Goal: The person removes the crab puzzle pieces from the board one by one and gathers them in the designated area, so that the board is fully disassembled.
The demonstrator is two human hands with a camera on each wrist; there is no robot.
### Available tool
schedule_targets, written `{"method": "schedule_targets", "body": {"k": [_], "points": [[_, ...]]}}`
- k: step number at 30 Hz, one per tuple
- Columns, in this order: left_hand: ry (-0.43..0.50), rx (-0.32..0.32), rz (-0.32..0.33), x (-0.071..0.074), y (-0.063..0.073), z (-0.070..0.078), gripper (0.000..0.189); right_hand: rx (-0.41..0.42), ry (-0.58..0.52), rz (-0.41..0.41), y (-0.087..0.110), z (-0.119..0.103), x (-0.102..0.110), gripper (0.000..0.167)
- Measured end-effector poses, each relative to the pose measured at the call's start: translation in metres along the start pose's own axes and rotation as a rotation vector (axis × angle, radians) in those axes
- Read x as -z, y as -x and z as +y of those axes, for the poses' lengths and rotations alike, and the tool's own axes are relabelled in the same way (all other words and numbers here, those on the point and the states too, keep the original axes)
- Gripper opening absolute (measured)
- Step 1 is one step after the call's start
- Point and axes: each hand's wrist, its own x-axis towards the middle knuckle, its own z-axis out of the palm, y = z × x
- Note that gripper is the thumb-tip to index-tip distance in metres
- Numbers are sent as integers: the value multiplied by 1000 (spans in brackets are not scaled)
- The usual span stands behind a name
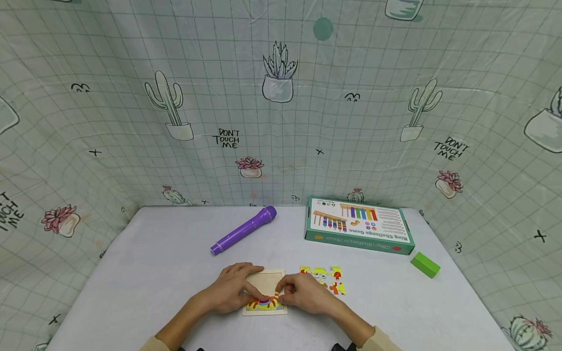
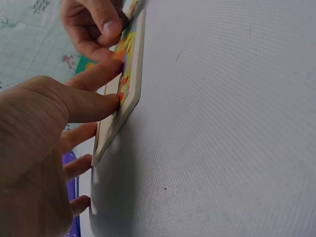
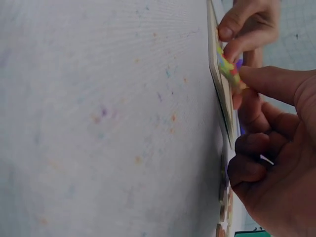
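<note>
A small wooden puzzle tray [image 1: 266, 279] lies on the table between both hands. Colourful yellow, red and purple pieces [image 1: 265, 304] fill its near side, while bare wood shows at the far side. My left hand [image 1: 230, 289] rests over the tray's left side, its thumb and index fingertips pressing on the laid pieces and its other fingers extended along the edge. Between the thumb and index finger of my right hand [image 1: 307, 292], a puzzle piece [image 3: 228, 68] is pinched; it stands tilted over the tray, partly hidden by the fingertips.
Several loose puzzle pieces [image 1: 337, 274] lie right of the tray, partly behind the right hand. Farther back are a purple toy microphone [image 1: 243, 230] and a green-edged Ring Challenge Game box [image 1: 360, 225]. A green block [image 1: 425, 265] sits near the table's right edge.
</note>
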Motion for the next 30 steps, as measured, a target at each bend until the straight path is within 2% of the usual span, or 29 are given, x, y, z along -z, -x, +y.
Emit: {"method": "schedule_targets", "body": {"k": [7,12,20,25,30], "points": [[-12,1,-1,1,1,0,26,11,18,48,-1,-5,1,6],[-8,3,-10,1,0,1,25,5,-12,28,-1,-5,0,7],[-11,6,-14,0,0,-2,24,40,-45,5,3,-4,7,7],[-20,0,-8,-1,-1,-2,26,18,-89,14,13,2,20,8],[-22,8,-15,0,-1,-1,28,-14,-116,27,32,13,38,11]]}}
